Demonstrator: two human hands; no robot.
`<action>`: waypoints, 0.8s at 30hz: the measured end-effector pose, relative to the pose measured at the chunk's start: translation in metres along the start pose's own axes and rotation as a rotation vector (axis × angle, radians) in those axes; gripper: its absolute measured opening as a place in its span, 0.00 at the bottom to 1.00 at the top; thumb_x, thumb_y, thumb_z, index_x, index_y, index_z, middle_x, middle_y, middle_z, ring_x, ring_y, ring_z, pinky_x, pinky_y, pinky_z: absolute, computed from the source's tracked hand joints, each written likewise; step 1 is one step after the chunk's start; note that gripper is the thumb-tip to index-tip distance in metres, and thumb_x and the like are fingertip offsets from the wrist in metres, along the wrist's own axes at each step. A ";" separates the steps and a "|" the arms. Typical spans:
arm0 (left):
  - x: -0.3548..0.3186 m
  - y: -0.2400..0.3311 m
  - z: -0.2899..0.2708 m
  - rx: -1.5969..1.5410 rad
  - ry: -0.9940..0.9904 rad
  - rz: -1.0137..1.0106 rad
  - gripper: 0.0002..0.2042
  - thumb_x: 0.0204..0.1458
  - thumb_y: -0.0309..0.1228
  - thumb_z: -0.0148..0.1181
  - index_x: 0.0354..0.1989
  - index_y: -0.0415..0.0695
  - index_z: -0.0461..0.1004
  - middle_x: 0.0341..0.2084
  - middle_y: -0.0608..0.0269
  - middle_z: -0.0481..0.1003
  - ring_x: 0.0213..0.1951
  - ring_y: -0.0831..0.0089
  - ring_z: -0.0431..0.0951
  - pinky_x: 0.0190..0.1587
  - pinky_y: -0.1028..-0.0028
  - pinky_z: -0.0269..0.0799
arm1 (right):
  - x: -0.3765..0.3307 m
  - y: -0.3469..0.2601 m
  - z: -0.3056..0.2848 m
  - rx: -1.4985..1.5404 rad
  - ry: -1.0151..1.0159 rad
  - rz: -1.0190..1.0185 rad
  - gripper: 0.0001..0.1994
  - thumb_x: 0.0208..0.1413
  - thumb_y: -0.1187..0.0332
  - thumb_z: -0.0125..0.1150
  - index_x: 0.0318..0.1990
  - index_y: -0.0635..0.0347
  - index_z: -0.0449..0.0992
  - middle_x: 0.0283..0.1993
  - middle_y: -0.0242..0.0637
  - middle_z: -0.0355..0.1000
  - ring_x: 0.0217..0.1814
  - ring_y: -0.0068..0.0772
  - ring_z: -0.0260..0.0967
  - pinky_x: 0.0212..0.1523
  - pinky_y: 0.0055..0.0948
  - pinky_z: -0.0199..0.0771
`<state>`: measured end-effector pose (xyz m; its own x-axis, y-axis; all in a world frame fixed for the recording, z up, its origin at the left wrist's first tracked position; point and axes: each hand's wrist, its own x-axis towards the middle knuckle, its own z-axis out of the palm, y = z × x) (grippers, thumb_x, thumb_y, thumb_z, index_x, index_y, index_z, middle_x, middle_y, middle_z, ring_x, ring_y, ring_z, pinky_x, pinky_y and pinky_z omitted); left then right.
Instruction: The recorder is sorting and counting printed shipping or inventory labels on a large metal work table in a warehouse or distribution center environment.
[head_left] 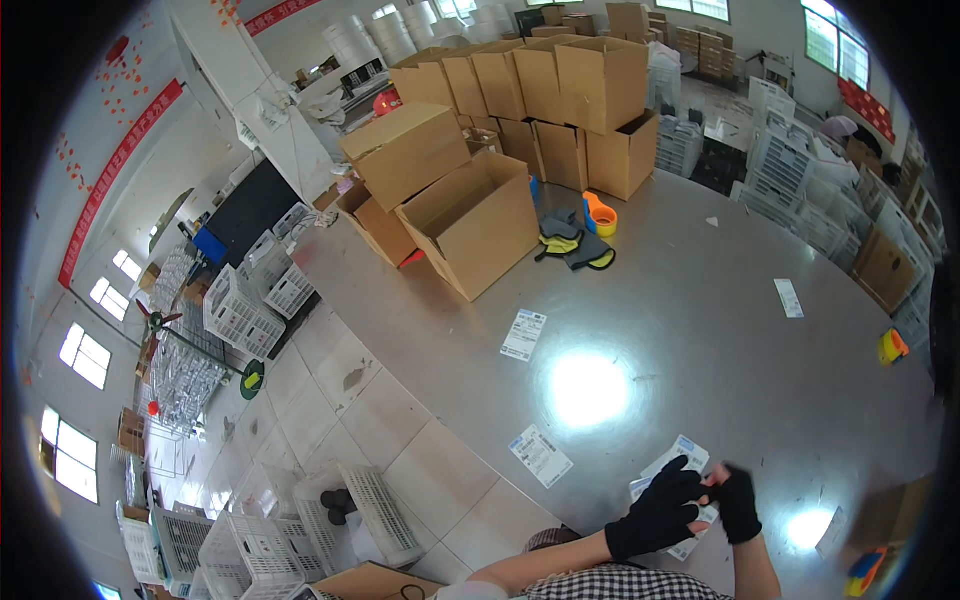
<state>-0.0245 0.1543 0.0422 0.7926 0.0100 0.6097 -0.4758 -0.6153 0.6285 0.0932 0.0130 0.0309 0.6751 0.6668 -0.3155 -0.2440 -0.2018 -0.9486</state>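
Note:
My left hand (pixel 655 512) and my right hand (pixel 739 503), both in black fingerless gloves, meet over the near edge of the metal table. Their fingers are bent and pressed together at the tips; whatever is between them is too small to make out. Under and around them lie white printed labels (pixel 678 455), partly covered by my left hand. Another label (pixel 541 456) lies flat to the left, a third label (pixel 523 334) farther off. One more label (pixel 832 530) rests to the right of my right hand.
Open cardboard boxes (pixel 475 228) stand stacked at the table's far side. Near them are grey-yellow work gloves (pixel 578 245) and an orange tape dispenser (pixel 600 216). Two more dispensers, one far right (pixel 892 346), one near right (pixel 866 571), lie by the edge. White plastic crates (pixel 262 552) stand on the floor.

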 end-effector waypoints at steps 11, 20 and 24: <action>-0.002 0.031 0.036 -0.208 -0.102 0.108 0.17 0.39 0.37 0.62 0.38 0.45 0.71 0.48 0.54 0.65 0.54 0.57 0.61 0.59 0.51 0.49 | -0.061 0.045 0.023 0.268 0.067 -0.101 0.15 0.52 0.66 0.52 0.44 0.65 0.69 0.38 0.34 0.71 0.40 0.26 0.69 0.41 0.23 0.69; -0.040 -0.007 -0.010 -0.499 0.374 -0.696 0.12 0.58 0.33 0.38 0.33 0.39 0.67 0.34 0.58 0.71 0.40 0.71 0.70 0.47 0.73 0.62 | -0.061 0.005 0.042 0.403 0.236 -0.053 0.17 0.54 0.65 0.51 0.47 0.68 0.68 0.40 0.37 0.71 0.38 0.24 0.68 0.39 0.23 0.68; -0.045 -0.022 -0.012 -1.073 0.043 -0.859 0.30 0.58 0.52 0.28 0.46 0.36 0.66 0.41 0.52 0.70 0.44 0.66 0.70 0.50 0.67 0.63 | -0.071 -0.008 0.044 0.331 0.084 -0.006 0.16 0.52 0.67 0.54 0.47 0.66 0.69 0.39 0.37 0.72 0.39 0.24 0.68 0.41 0.25 0.68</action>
<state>-0.0544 0.1766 0.0066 0.9817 0.1104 -0.1551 0.0797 0.5018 0.8613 0.0164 -0.0008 0.0624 0.7286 0.6032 -0.3245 -0.4439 0.0551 -0.8944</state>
